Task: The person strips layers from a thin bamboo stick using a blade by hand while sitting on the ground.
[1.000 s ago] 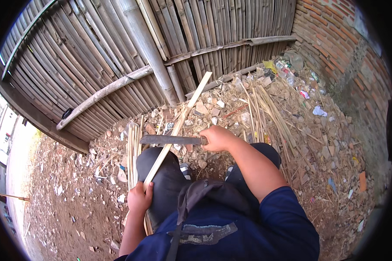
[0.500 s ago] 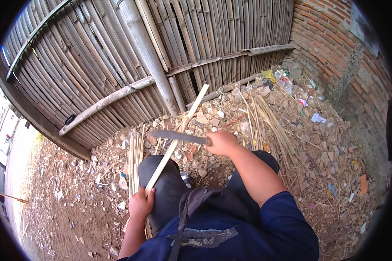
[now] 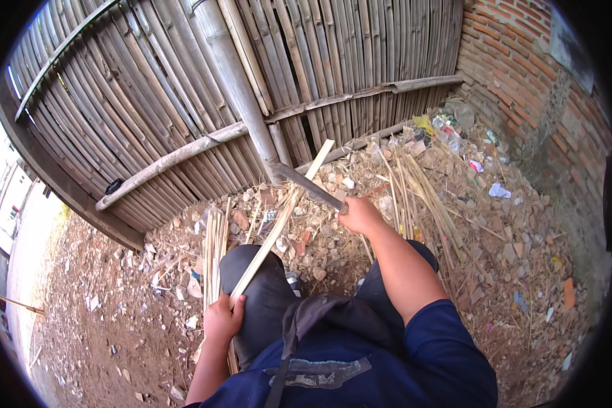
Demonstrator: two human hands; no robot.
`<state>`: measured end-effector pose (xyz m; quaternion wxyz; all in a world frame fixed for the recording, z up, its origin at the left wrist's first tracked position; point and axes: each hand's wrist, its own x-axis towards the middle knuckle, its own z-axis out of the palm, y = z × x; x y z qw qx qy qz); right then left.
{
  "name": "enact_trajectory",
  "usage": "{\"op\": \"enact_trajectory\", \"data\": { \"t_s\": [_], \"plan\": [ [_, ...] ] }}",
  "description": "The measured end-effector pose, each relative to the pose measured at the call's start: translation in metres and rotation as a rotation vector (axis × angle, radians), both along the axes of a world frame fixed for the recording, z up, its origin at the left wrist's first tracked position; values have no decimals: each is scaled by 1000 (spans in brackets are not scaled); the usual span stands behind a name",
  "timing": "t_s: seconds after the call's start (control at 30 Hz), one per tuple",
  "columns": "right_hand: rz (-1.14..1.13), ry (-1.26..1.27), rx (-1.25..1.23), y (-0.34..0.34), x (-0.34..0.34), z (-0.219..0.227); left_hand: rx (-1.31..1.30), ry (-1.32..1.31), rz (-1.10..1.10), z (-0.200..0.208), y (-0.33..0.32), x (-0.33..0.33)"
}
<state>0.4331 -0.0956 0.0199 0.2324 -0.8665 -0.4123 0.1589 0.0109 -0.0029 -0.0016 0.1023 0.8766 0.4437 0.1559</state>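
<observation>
My left hand [image 3: 222, 318], beside my left thigh, is closed around the near end of a long, pale bamboo strip [image 3: 268, 246]. The strip slants across my left knee toward the fence, its far end raised or leaning ahead. In my right hand [image 3: 360, 216], closed on the handle, is a machete [image 3: 317, 191] with a dark blade pointing forward and left. The blade crosses the strip's upper part; whether they touch I cannot tell. A bundle of similar strips [image 3: 211, 251] lies against the outer side of my left leg.
More strips [image 3: 434, 197] lie on the ground beyond my right knee. A bamboo fence [image 3: 170, 88] with a thick post [image 3: 238, 75] stands ahead, meeting a brick wall [image 3: 506, 64] at right. Stones, dry straw and litter [image 3: 449, 132] cover the ground.
The machete has moved farther up the strip, away from me, and its tip has swung from pointing left to pointing forward-left. My left hand keeps its grip in nearly the same place.
</observation>
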Motion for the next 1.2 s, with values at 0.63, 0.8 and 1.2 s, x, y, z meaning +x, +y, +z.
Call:
{"op": "enact_trajectory", "data": {
  "t_s": [0.63,0.8,1.2],
  "plan": [
    [130,-36,-47,5,-7,-8,7,-12,4,0,-3,1],
    [74,-8,0,1,1,-15,-13,18,32,4,-3,3],
    [410,-106,-106,4,-30,-7,8,3,15,3,-5,2]
  ]
}}
